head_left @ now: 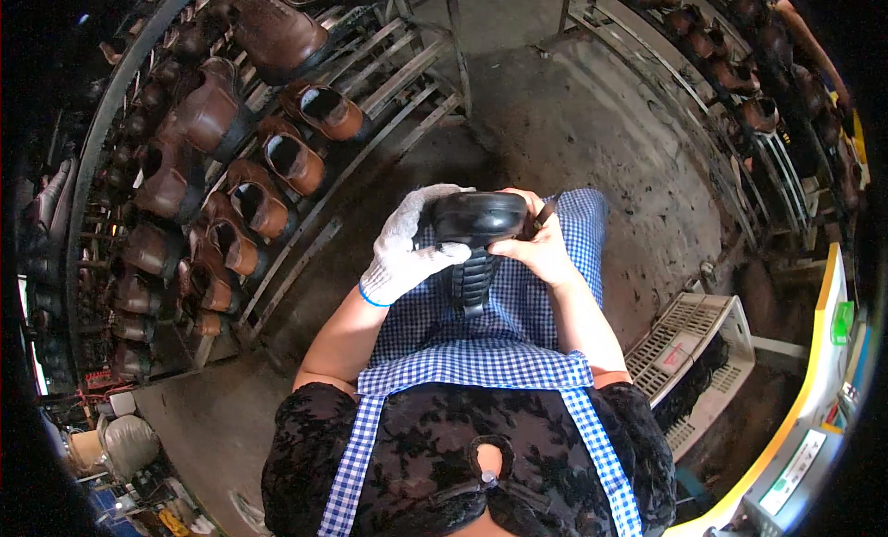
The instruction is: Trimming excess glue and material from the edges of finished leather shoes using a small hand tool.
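Held in front of my lap is a black shoe (479, 215), its smooth rounded end up and its ribbed black sole (470, 283) pointing down toward me. My left hand (416, 246), in a white knit glove with a blue cuff, wraps the shoe's left side, thumb across the front. My bare right hand (538, 246) closes on the right side, thumb pressed near the sole's edge. A narrow dark piece (546, 213) shows by the right fingers; whether it is a tool or part of the shoe I cannot tell. A blue checked apron (472, 366) lies beneath.
On my left stands a metal rack (407, 74) loaded with brown shoes (294, 158). Another shoe rack (768, 167) is at the far right. A pale plastic crate (689, 338) with dark material inside rests on the floor, beside a yellow-edged bench (805, 389).
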Action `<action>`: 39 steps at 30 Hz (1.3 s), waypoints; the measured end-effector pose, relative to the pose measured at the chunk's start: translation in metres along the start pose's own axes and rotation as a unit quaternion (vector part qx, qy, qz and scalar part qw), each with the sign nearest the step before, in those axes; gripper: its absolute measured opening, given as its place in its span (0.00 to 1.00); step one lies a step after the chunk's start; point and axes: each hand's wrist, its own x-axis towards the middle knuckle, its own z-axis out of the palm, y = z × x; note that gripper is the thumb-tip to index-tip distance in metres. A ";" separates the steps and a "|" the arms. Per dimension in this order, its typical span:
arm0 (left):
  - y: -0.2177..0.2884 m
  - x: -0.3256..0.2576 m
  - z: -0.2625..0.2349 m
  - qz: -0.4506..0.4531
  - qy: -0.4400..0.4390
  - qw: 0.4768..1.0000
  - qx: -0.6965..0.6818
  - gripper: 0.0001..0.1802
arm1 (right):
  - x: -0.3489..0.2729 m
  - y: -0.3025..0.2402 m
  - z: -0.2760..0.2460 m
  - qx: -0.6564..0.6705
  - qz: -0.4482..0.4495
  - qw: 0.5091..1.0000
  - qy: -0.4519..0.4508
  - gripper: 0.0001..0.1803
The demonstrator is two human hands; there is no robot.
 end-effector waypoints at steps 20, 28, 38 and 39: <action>0.033 0.051 -0.003 -0.040 0.367 0.824 -0.430 0.20 | -0.034 0.032 0.005 -0.287 -0.131 0.941 0.122 0.61; 0.025 0.025 -0.030 0.072 0.169 0.983 0.019 0.20 | -0.022 -0.025 -0.002 0.185 -0.125 0.969 0.110 0.51; 0.019 0.030 -0.079 0.130 0.141 0.979 -0.066 0.40 | -0.001 -0.019 0.009 0.195 0.000 0.981 0.002 0.36; 0.034 0.027 -0.074 0.107 0.109 0.960 -0.236 0.47 | -0.002 0.002 0.002 0.150 0.025 0.988 0.004 0.33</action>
